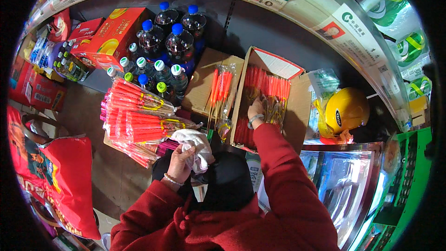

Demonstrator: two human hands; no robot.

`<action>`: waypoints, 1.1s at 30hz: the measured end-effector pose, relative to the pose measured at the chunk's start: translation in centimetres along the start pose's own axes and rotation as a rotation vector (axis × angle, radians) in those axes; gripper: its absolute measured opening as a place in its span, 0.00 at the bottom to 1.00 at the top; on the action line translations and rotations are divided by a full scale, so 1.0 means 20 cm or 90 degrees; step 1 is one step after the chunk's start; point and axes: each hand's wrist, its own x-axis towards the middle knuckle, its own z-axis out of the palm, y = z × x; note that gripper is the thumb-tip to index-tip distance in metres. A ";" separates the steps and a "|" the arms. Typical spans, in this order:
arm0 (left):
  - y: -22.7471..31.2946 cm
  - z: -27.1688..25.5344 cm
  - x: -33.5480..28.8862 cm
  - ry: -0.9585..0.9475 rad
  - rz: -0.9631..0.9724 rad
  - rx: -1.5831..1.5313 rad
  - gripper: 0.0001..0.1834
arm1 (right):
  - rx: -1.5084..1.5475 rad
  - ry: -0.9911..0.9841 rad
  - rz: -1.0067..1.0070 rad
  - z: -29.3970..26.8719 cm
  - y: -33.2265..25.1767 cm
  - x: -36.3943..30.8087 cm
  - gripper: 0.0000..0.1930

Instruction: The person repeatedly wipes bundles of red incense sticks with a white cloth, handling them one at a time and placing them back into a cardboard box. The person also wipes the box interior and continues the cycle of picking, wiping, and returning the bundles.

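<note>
My left hand (180,163) grips a crumpled white cloth (195,148) in front of my lap. Reaching into an open cardboard box (297,107), my right hand (256,108) has its fingers bent down among bundles of red stick candles (267,83) with thin wooden stems. What those fingers hold, if anything, is hidden. Left of the cloth lies a pile of red candle bundles (139,128) in clear plastic, fastened with yellow ties. Between pile and box, another candle bundle (220,88) rests on a closed carton (200,76).
Dark bottles with blue caps (179,46) and smaller clear bottles (160,72) stand behind the pile, beside an orange-red carton (114,35). At right are a yellow helmet (347,109) and a glass case (346,183). A red bag (69,172) stands at left. An overhead shelf edge (325,18) curves across.
</note>
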 end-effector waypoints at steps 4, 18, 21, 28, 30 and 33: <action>0.03 0.04 -0.03 0.006 -0.017 -0.002 0.15 | 0.321 -0.091 -0.020 0.14 -0.02 0.03 0.25; 0.03 0.02 -0.02 0.007 -0.017 -0.006 0.10 | 0.237 0.198 -0.093 0.34 0.12 0.45 0.27; 0.03 0.03 -0.04 0.043 -0.015 0.005 0.11 | -0.245 0.116 -0.263 0.27 0.12 0.48 0.27; 0.07 -0.01 0.01 -0.047 -0.026 -0.016 0.12 | -0.649 -0.147 -0.325 0.11 0.03 0.56 0.29; 0.04 0.00 -0.02 -0.020 -0.002 -0.045 0.12 | -0.561 -0.205 -0.248 0.03 -0.11 0.49 0.29; 0.03 0.01 -0.02 -0.007 0.011 -0.052 0.12 | -0.417 -0.201 -0.176 -0.17 -0.29 0.36 0.29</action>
